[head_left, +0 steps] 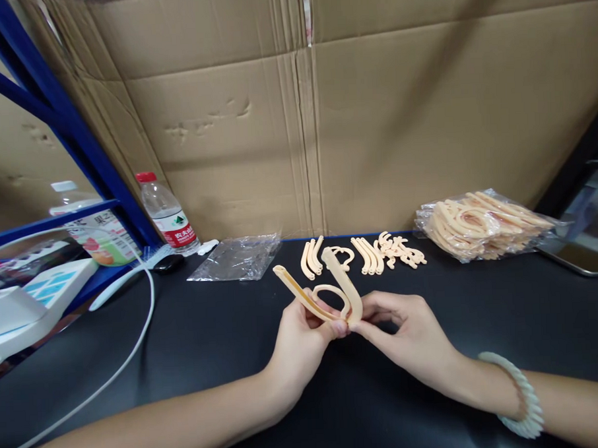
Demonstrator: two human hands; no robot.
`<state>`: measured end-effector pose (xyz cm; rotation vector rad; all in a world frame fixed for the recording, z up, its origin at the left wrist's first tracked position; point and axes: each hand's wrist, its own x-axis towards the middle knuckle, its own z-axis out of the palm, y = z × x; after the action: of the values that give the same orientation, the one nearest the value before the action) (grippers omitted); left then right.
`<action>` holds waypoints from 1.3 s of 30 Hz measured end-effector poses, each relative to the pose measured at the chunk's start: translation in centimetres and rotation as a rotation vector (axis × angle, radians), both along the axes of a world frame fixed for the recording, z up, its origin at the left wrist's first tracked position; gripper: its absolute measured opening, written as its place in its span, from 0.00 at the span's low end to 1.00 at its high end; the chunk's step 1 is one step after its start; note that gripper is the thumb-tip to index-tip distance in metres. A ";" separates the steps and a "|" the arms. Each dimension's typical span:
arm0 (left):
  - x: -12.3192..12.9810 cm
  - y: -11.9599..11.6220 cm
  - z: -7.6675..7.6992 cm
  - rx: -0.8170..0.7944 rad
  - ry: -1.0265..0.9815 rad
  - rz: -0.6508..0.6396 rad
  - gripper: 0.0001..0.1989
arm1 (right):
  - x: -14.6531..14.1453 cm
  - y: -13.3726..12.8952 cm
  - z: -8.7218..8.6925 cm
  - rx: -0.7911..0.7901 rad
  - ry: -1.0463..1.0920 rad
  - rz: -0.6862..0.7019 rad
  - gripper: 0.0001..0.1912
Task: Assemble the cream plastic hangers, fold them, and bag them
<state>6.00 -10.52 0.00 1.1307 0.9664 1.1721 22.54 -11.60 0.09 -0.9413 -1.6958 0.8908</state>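
Above the dark table, my left hand (304,342) is closed on a long curved cream piece (302,295) that rises to the left. A ring-shaped cream part (331,290) shows between the hands. My right hand (407,328) pinches the lower bend of a second curved cream piece (345,285), which stands up and leans left. The pieces meet at the fingertips; fingers hide how they join. Behind them lie curved strips (312,258), a rounded piece (347,255), more curved strips (368,255) and a cluster of small cream parts (402,251).
A bag of cream parts (482,226) lies at the back right. Toward the back left are a flat clear bag (235,258), a red-capped bottle (167,213) and a black mouse (168,263). A white cable (147,323) curves along the left side.
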 end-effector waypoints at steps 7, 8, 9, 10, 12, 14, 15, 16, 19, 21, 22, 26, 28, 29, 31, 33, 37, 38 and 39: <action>-0.1 0.0 0.6 -0.042 -0.022 -0.035 0.16 | 0.5 1.4 -0.3 -0.235 0.225 0.070 0.13; -0.3 0.2 0.7 -0.050 -0.021 -0.037 0.17 | 0.8 1.7 -0.1 -0.254 0.260 0.064 0.14; -0.5 0.4 0.9 -0.061 -0.018 -0.036 0.17 | 1.3 2.1 0.1 -0.279 0.307 0.055 0.14; -0.8 0.7 1.1 -0.075 -0.016 -0.032 0.17 | 2.0 2.6 0.4 -0.305 0.362 0.048 0.14; -1.5 1.4 1.5 -0.109 -0.023 -0.007 0.15 | 3.8 3.9 1.0 -0.352 0.422 0.063 0.13; -2.2 2.2 1.9 -0.134 -0.024 0.032 0.12 | 6.0 5.3 1.7 -0.350 0.318 0.115 0.12; -2.6 2.7 2.1 -0.139 -0.014 0.048 0.12 | 7.1 6.0 2.0 -0.347 0.213 0.143 0.13; -2.9 3.1 2.2 -0.138 0.006 0.059 0.11 | 8.1 6.5 2.2 -0.347 0.104 0.168 0.13; -3.8 4.4 2.3 -0.079 0.118 0.016 0.16 | 10.2 7.5 2.6 -0.371 -0.165 0.231 0.13; -4.5 5.2 2.2 0.046 0.269 -0.096 0.19 | 10.8 7.5 2.7 -0.312 -0.324 0.245 0.12; -4.8 5.6 2.1 0.145 0.379 -0.166 0.17 | 10.9 7.5 2.7 -0.253 -0.408 0.251 0.11; -5.7 6.4 2.2 0.596 0.848 -0.401 0.08 | 10.9 7.4 2.7 -0.056 -0.648 0.308 0.08; -5.9 6.4 2.4 0.722 0.959 -0.456 0.08 | 10.9 7.4 2.7 -0.034 -0.702 0.338 0.08; -5.9 6.4 2.4 0.756 0.986 -0.475 0.07 | 11.0 7.4 2.7 -0.032 -0.720 0.347 0.09; -5.9 6.4 2.4 0.793 1.015 -0.496 0.07 | 11.0 7.4 2.7 -0.038 -0.746 0.354 0.10; -5.9 6.5 2.3 0.825 1.038 -0.496 0.06 | 11.1 7.4 2.7 -0.054 -0.749 0.355 0.12; -6.1 6.8 2.2 0.886 1.071 -0.457 0.06 | 11.2 7.4 2.6 -0.106 -0.728 0.350 0.15; -6.2 6.9 2.2 0.893 1.076 -0.454 0.06 | 11.2 7.3 2.6 -0.116 -0.724 0.350 0.15; -6.3 6.9 2.2 0.898 1.080 -0.451 0.06 | 11.2 7.3 2.6 -0.123 -0.721 0.349 0.15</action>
<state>-0.26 -3.58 2.20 2.6974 0.8378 0.5297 33.76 -4.27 2.67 -1.1555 -2.4993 0.9501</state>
